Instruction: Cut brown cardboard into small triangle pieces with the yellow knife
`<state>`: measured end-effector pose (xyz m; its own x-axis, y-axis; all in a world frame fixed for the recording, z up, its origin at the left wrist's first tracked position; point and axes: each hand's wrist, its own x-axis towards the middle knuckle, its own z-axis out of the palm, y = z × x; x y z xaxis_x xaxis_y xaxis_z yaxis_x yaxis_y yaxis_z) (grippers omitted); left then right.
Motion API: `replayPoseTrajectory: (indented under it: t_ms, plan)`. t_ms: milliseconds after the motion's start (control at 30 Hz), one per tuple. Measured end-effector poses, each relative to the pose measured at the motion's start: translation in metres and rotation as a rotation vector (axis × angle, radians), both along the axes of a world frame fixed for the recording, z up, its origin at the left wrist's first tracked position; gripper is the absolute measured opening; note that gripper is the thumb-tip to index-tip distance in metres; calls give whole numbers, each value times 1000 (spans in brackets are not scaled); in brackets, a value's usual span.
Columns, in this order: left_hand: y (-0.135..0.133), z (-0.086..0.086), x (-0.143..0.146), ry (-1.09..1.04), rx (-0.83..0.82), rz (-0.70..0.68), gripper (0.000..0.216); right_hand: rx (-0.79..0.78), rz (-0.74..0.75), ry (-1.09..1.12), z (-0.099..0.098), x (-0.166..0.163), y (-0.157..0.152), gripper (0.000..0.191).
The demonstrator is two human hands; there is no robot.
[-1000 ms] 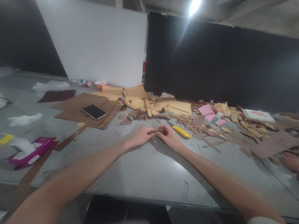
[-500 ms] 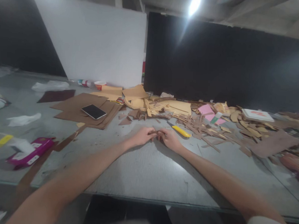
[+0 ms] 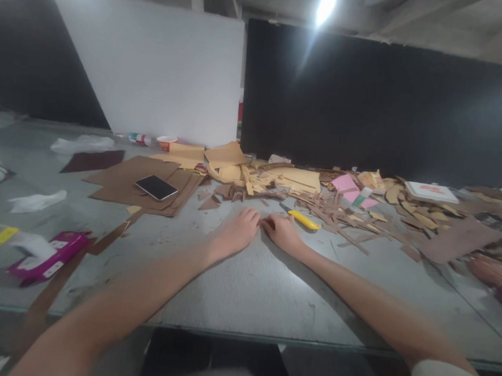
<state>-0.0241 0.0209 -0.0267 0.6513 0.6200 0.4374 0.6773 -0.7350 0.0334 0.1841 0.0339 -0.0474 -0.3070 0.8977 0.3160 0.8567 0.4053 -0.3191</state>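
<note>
My left hand [image 3: 240,230] and my right hand [image 3: 284,232] meet over the grey table, fingertips almost touching. Both are closed, fingers curled. A small brown piece, which looks like thin sheet scrap, shows only in part at the fingertips of my right hand. The back of my left hand hides whatever its fingers hold. Just beyond my right hand lies a yellow utility knife [image 3: 304,219] with its blade pointing to the far left. Brown and tan scraps [image 3: 330,207] are heaped behind the knife.
A phone [image 3: 156,187] lies on stacked brown sheets [image 3: 114,194] at left. Nearer are a magenta tissue pack [image 3: 53,258] and a long brown strip [image 3: 60,278] crossing the table edge. At far right, another person's hand [image 3: 488,269] appears beside a brown piece [image 3: 460,240].
My left hand has turned so that its back faces up and covers its fingers. The thin brown piece seen between both hands before is now mostly hidden.
</note>
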Motion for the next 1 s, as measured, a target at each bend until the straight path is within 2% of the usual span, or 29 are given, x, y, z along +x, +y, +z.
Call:
replayPoseTrajectory:
  t_ms: [100, 267, 500, 700, 867, 1000]
  plan:
    - [-6, 4, 2, 161, 79, -11, 22, 10, -20, -48, 0, -2, -2, 21]
    - [-5, 1, 3, 257, 25, -61, 30, 5, -78, -45, -1, -2, -2, 18]
    - [-2, -11, 5, 213, 45, -56, 43, 128, 56, -29, 3, 16, 2, 16]
    - [6, -18, -1, 177, 30, -141, 51, 57, 154, 141, -3, 27, 16, 19]
    - [11, -24, -2, 106, -15, -121, 52, 80, 188, 181, -4, 26, 16, 21]
    - [10, -23, 0, 101, -32, -97, 48, 69, 220, 224, -2, 26, 16, 20]
